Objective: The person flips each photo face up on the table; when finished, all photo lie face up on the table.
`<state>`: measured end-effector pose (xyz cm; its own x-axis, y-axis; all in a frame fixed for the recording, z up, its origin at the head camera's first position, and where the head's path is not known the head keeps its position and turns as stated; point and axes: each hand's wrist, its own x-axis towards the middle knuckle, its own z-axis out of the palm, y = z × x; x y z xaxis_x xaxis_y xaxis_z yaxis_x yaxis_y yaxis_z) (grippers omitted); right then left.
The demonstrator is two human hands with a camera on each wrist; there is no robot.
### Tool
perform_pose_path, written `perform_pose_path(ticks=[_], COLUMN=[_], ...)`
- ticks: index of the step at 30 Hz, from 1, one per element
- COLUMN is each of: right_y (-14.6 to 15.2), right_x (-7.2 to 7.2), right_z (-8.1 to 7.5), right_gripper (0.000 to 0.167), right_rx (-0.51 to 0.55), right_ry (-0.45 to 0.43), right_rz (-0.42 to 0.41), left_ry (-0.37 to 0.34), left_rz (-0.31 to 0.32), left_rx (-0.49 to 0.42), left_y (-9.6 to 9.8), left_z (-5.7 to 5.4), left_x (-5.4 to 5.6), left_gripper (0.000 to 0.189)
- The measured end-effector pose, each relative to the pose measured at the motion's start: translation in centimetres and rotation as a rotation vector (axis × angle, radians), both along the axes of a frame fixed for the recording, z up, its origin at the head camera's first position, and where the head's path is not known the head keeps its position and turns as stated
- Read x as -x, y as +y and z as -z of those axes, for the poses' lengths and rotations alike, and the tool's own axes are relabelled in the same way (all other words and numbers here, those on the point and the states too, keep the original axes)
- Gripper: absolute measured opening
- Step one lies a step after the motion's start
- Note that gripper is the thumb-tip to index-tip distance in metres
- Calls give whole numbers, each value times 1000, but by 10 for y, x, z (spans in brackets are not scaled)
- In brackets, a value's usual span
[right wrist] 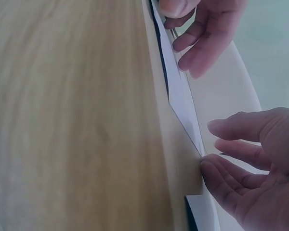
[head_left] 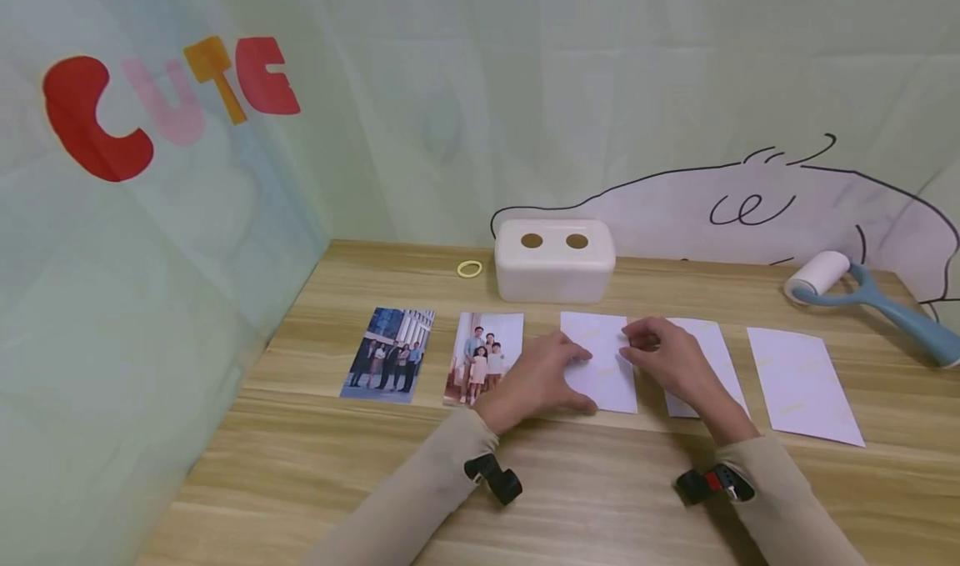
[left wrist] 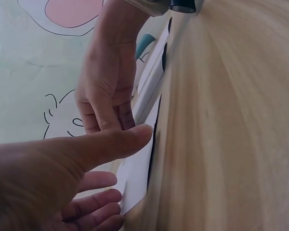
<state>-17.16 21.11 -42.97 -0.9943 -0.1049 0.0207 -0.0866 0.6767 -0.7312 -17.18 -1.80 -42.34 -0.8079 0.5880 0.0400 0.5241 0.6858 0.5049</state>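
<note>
Five photo-sized sheets lie in a row; a white card (head_left: 600, 374) with faint yellow marks is in the middle. My left hand (head_left: 538, 378) is at its left side, thumb near the front edge, overlapping the family photo (head_left: 480, 349) in the head view. At the card's right edge is my right hand (head_left: 667, 362); the right wrist view shows its thumb and fingers apart, fingertips right at a corner of the card (right wrist: 185, 106). Leftmost is a group photo (head_left: 388, 353). Two more white cards lie to the right, one (head_left: 708, 353) partly behind my right hand, the other (head_left: 806, 387) in full view.
A white box (head_left: 555, 274) with two round holes stands behind the row on the wooden table (head_left: 300, 458). To its left lies a yellow ring (head_left: 469, 269). A lint roller (head_left: 870, 295) with a blue handle is at the back right. Printed cloth walls (head_left: 420, 91) border the table.
</note>
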Motion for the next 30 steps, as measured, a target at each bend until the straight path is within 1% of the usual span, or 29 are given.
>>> perform_pose_path(ticks=[4, 7, 18, 21, 25, 30], right_y=[0, 0, 1, 2, 3, 4], right_x=[-1, -1, 0, 0, -1, 0], right_z=[2, 3, 1, 1, 0, -2], right_gripper=[28, 28, 31, 31, 31, 30], right_rx=[6, 10, 9, 9, -1, -25], right_ry=[5, 6, -5, -7, -9, -10], right_rz=[-5, -7, -10, -13, -15, -9], left_ry=[48, 68, 93, 91, 68, 28], left_rz=[-13, -19, -17, -15, -3, 14], left_rx=[24, 36, 68, 80, 78, 22], left_y=[1, 1, 2, 2, 0, -4], left_z=[4, 6, 6, 5, 4, 3], left_x=[-3, -3, -3, -3, -2, 0], left_gripper=[70, 69, 61, 59, 58, 53])
